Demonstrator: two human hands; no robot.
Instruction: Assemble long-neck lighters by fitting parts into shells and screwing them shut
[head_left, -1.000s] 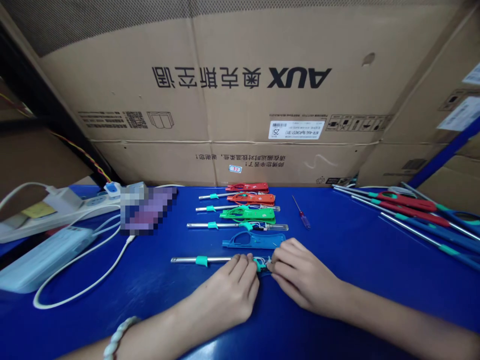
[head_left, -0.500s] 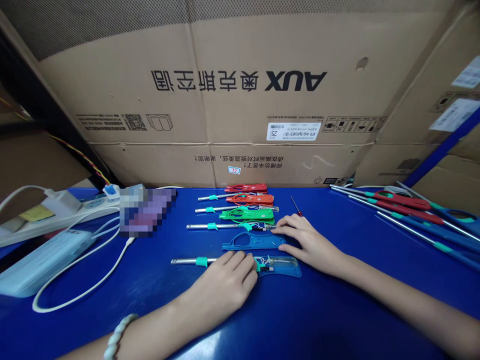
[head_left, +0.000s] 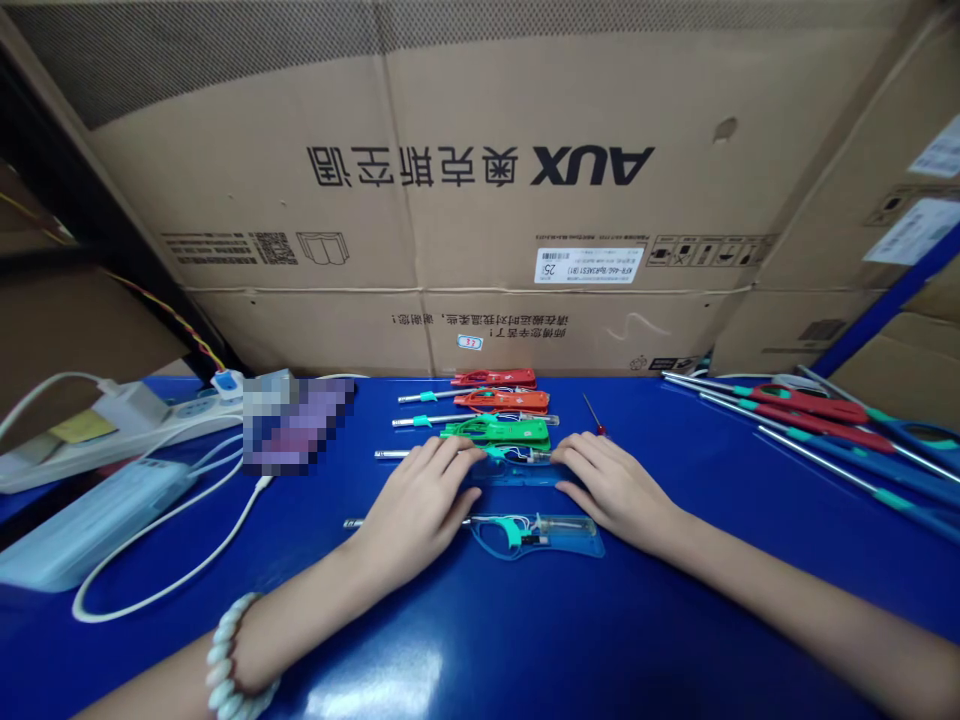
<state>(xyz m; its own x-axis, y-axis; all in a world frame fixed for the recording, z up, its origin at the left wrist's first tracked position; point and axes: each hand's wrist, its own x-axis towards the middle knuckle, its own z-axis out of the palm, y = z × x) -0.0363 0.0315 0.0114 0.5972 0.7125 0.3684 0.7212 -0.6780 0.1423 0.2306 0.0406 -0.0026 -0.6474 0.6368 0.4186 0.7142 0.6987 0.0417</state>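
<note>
Blue plastic makes up the shell (head_left: 521,477), which lies on the table (head_left: 585,640) between the left hand (head_left: 424,500) and the right hand (head_left: 615,485), its long axis running left to right, straight from one hand toward the other. Neither hand is clearly nearer: the left covers the shell's left end, and the right has its fingertips at the right end. Left fingers bend over with the thumb held apart from them; whether they pinch the shell or merely rest on it, I cannot tell. Right thumb and fingers stand apart around the far corner (a grip there cannot be made out either). On the person's side of the shell, apart from it and roughly parallel, lies the open half (head_left: 576,545), carrying the clear tank (head_left: 568,524) and green trigger (head_left: 514,531), with its rod (head_left: 352,524) passing behind the left hand. Just beyond the shell sits the green row (head_left: 510,430), close to both sets of fingertips; the screwdriver (head_left: 592,411) points away past the right hand.
</note>
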